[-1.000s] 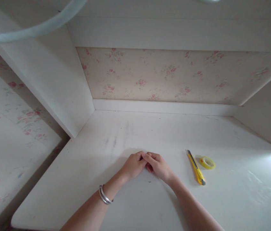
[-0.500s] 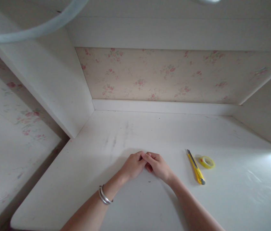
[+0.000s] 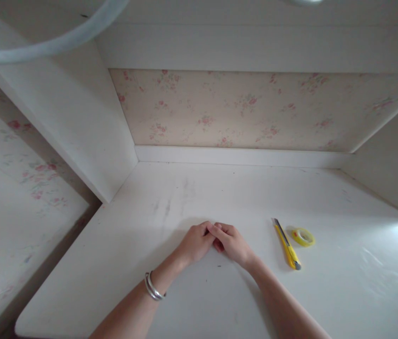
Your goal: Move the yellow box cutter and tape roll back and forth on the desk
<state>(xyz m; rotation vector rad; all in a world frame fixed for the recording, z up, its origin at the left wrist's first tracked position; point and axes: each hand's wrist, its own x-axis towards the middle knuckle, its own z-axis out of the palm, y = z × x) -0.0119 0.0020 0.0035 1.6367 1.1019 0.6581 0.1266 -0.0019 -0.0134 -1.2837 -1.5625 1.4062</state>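
Observation:
My left hand (image 3: 196, 241) and my right hand (image 3: 233, 243) meet over the white desktop (image 3: 131, 245), their fingers closed and touching each other. The right thumb lies against the left fingers, and no object shows between them. Part of the fingers is hidden by the hands themselves. To the right of my right hand lies a yellow utility knife (image 3: 286, 245), its blade end pointing away from me. Just beyond it on the right rests a small roll of yellowish clear tape (image 3: 303, 237), flat on the desk and apart from the knife.
Behind the desktop runs a low white ledge (image 3: 241, 157) under floral wallpaper (image 3: 206, 108). White side panels stand at left (image 3: 78, 117) and right (image 3: 396, 160). A pale curved tube (image 3: 60, 44) crosses the upper left. Silver bangles (image 3: 153, 287) circle my left wrist.

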